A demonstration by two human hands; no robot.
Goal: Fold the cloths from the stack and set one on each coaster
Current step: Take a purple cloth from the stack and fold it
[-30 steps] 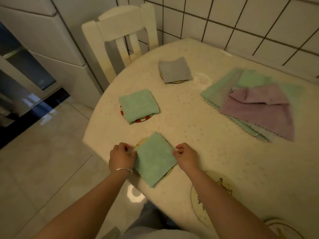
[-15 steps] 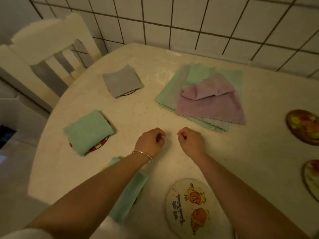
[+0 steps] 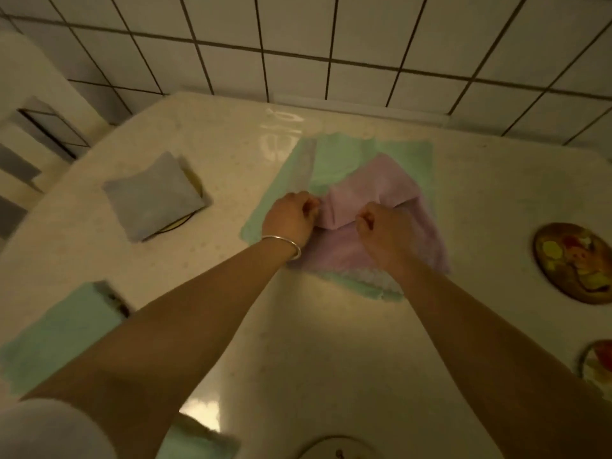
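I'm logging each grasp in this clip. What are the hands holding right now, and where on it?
Both hands pinch the purple cloth on top of the stack: left hand at its left edge, right hand at its bunched middle fold.

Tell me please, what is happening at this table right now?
A person is folding cloths and laying them on coasters. Both hands, the left hand and the right hand, are on the purple cloth atop the stack, pinching its bunched near edge. A folded grey cloth already covers one coaster, and a folded green cloth lies nearer. The round coaster at right is bare.
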